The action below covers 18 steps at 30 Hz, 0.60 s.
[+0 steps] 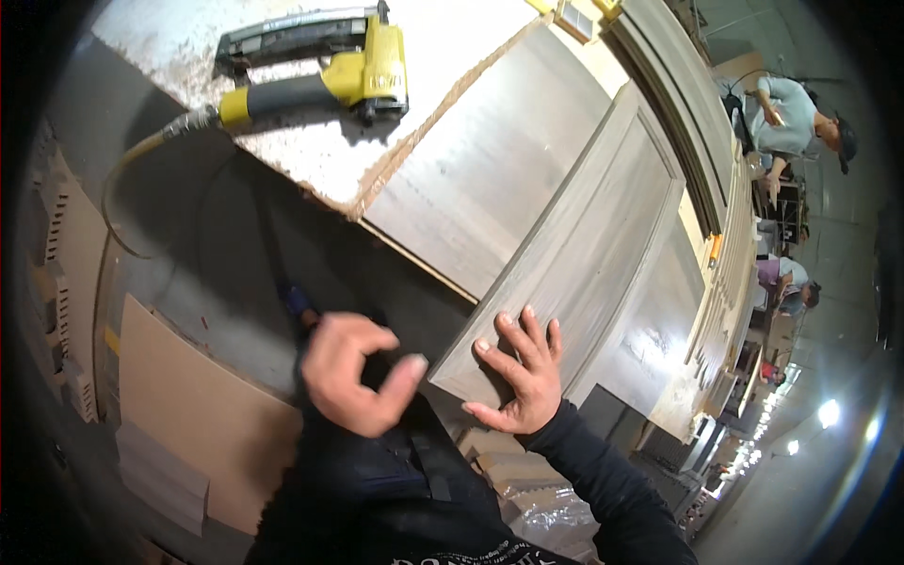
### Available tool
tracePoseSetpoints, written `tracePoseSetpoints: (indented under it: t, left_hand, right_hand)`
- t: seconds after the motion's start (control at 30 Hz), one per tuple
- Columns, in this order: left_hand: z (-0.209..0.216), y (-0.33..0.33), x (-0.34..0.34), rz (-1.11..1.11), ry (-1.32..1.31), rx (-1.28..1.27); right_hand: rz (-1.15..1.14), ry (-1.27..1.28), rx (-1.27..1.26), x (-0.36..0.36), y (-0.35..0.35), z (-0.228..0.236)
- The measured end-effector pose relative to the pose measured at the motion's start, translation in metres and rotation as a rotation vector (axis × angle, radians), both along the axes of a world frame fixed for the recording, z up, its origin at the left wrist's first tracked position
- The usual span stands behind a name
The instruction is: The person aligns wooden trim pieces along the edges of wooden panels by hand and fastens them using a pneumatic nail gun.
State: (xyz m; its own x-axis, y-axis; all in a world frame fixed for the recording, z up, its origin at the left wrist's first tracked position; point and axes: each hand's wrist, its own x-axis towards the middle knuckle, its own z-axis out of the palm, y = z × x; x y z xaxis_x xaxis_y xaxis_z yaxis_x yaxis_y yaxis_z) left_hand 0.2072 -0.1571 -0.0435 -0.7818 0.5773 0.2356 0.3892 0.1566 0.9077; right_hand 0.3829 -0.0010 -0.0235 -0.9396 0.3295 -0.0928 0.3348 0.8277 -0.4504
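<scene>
A grey wood-grain cabinet door (589, 250) with a raised frame lies at a slant on a smooth grey panel (490, 141). Its near corner juts past the panel's edge. My right hand (525, 377) rests on the door's near end, fingers spread and nothing gripped. Just left of that corner, my left hand (356, 375) hovers apart from the door. Its fingers are curved, the thumb stands away from them, and the space between holds nothing. A yellow and black air nailer (363, 71) lies on its side at the far left, farther from both hands.
The nailer sits on a white, worn board (169, 42), with its air hose (111, 198) hanging off the edge. Stacked door panels (673, 113) stand at the right. Brown sheets (193, 405) lean at lower left. Two people (786, 118) work in the right background.
</scene>
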Motion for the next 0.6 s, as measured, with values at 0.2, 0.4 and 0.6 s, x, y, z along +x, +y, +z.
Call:
tracePoseSetpoints:
  t: [0.2, 0.4, 0.6]
  left_hand:
    - [0.010, 0.076, -0.164, 0.125, 0.811, -0.433]
    - [-0.001, 0.100, -0.197, -0.136, 0.814, -0.636]
    - [0.054, 0.017, -0.133, -0.489, 0.619, -0.568]
  right_hand:
    - [0.010, 0.014, -0.019, -0.002, -0.003, 0.002]
    - [-0.008, -0.004, -0.030, -0.001, -0.001, 0.004]
    - [-0.031, -0.045, -0.051, 0.004, 0.001, 0.000]
